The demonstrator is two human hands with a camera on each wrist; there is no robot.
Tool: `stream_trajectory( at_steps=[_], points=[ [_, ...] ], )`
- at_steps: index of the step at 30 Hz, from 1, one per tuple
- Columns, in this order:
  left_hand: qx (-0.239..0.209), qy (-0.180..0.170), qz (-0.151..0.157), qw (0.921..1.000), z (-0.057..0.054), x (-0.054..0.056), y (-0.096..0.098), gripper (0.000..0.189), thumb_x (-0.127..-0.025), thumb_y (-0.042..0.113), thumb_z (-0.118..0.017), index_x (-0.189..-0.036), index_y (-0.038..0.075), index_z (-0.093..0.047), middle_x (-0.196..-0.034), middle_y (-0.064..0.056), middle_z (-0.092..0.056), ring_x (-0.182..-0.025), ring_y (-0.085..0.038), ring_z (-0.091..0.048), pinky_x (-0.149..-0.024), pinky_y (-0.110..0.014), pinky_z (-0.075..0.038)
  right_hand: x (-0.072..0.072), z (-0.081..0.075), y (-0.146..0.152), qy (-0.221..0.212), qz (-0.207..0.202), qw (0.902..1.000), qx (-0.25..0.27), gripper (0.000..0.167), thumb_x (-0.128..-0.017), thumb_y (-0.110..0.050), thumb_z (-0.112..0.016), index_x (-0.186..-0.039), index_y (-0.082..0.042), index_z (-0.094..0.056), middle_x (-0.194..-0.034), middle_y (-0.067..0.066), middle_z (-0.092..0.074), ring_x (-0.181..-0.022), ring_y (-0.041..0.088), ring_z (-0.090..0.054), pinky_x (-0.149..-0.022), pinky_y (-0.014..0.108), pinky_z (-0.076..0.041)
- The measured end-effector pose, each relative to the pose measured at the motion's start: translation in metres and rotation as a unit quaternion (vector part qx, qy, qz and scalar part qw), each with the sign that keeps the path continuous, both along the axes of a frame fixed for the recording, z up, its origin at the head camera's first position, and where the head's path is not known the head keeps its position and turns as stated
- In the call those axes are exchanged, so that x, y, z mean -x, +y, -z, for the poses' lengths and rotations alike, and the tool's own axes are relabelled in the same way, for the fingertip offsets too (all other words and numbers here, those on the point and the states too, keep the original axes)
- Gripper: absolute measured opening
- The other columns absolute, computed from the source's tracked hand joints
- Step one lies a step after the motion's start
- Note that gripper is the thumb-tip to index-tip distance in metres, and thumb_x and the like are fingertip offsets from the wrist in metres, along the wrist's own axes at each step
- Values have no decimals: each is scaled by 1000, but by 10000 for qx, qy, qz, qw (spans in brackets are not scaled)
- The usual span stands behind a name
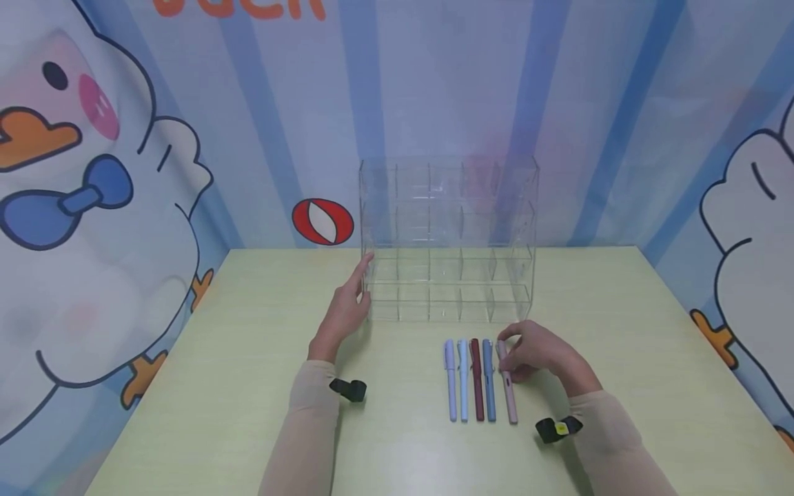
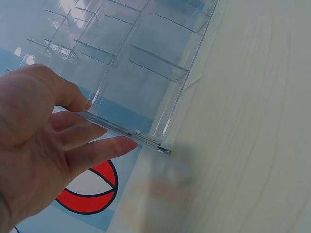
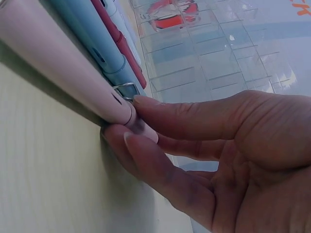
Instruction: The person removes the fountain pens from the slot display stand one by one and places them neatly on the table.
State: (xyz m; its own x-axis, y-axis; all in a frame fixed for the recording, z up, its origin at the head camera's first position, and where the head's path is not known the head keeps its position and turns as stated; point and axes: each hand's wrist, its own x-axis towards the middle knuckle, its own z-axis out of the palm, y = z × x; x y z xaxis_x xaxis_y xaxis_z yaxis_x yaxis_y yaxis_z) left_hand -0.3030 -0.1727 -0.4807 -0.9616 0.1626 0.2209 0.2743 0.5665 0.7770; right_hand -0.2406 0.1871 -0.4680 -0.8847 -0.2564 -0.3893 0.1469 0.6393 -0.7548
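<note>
A clear acrylic organizer [image 1: 446, 301] with rows of small compartments stands towards the back of the table. At its left side my left hand [image 1: 343, 313] grips the side panel; in the left wrist view the thumb lies on one face of the panel edge [image 2: 121, 130] and the fingers on the other. My right hand [image 1: 542, 348] pinches a pink pen [image 1: 510, 396] near its upper end, between thumb and fingertips. This pen is the rightmost of a row in front of the organizer. Beside it lie a blue pen [image 1: 490, 389] and a dark red pen [image 1: 477, 389].
Further left in the row are a light blue pen [image 1: 463, 389] and a lavender pen [image 1: 451, 389]. The pale table [image 1: 205, 386] meets a blue striped backdrop [image 1: 291, 124] with cartoon ducks and a red-and-white ball printed on it.
</note>
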Motion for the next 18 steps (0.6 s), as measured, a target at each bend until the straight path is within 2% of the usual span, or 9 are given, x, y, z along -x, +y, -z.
stream_trajectory(
  at_steps=[10, 18],
  points=[
    [82, -2, -51, 10000, -1, -1, 0, 76, -101, 6, -50, -158, 45, -18, -156, -16, -39, -137, -37, -43, -107, -53, -43, -3, 0, -1, 80, -26, 9999, 72, 57, -83, 5, -75, -133, 12, -50, -83, 14, -67, -66, 22, -70, -59, 35, -61],
    [32, -66, -67, 10000, -1, 0, 0, 77, -101, 6, -50, -158, 47, -17, -157, -14, -37, -140, -36, -40, -111, -53, -39, -2, 1, 0, 106, -54, 9999, 84, 57, -83, 5, -75, -134, 12, -50, -82, 13, -67, -65, 21, -69, -59, 35, -61]
  ],
)
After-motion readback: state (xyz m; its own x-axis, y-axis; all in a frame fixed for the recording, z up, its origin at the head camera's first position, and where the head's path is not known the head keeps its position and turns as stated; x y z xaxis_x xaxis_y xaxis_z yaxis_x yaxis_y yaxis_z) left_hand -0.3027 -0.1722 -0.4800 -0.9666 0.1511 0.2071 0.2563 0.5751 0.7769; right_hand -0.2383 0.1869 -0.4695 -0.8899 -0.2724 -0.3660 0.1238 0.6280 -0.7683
